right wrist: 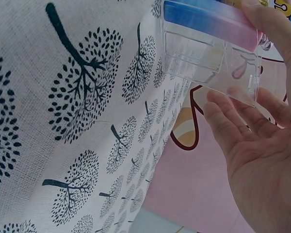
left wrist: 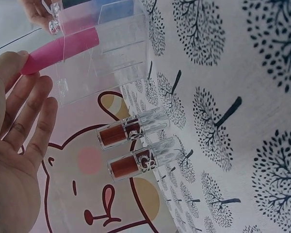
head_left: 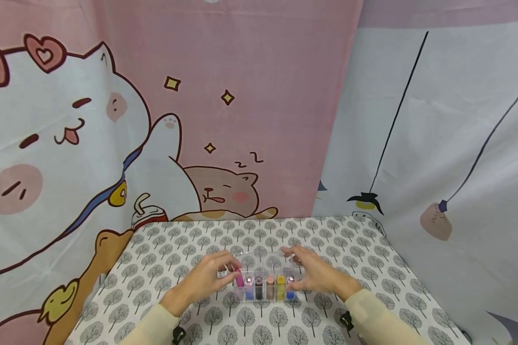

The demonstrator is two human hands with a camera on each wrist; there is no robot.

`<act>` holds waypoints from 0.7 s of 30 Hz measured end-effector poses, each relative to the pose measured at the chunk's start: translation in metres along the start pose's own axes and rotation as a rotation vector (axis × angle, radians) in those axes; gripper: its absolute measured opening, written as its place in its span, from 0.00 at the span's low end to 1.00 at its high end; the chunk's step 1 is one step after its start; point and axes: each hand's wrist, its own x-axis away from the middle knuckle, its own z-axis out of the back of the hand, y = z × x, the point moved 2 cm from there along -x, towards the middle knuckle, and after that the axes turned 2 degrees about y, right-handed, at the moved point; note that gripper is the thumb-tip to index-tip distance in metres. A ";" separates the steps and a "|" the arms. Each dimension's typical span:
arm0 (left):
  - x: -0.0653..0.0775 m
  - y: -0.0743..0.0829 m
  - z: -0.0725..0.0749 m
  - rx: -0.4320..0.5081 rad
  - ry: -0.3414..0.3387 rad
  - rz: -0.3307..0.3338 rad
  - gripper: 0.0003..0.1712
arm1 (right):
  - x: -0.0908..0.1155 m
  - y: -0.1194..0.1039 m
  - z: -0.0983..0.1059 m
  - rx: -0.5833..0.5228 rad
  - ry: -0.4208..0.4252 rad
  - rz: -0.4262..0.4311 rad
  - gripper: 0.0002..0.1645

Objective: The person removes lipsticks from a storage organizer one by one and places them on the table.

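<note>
Surface covered in white cloth, dark tree print all over; sits at 6 o'clock in head view. Clear organizer standing on it, also about 6 o'clock, compartments in a row. Two clear-and-red tubes upright on cloth, side by side, clear ends down, between 5 and 6 o'clock from organizer, left wrist view.

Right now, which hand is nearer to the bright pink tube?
Left. The left hand pinches the bright pink tube by its upper end, while the right hand is at the opposite end of the clear organizer.
</note>
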 end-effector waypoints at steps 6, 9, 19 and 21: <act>0.000 -0.001 0.002 -0.004 0.045 -0.057 0.12 | -0.001 -0.001 0.001 0.009 0.001 0.000 0.68; 0.000 -0.002 0.002 -0.001 0.074 -0.085 0.12 | -0.001 -0.001 0.001 0.007 0.001 0.000 0.68; 0.002 -0.001 0.007 -0.005 0.136 -0.094 0.16 | 0.000 0.001 0.000 -0.001 0.000 0.010 0.68; 0.002 -0.001 0.008 -0.008 0.148 -0.096 0.16 | 0.000 0.001 0.000 0.001 0.000 0.012 0.68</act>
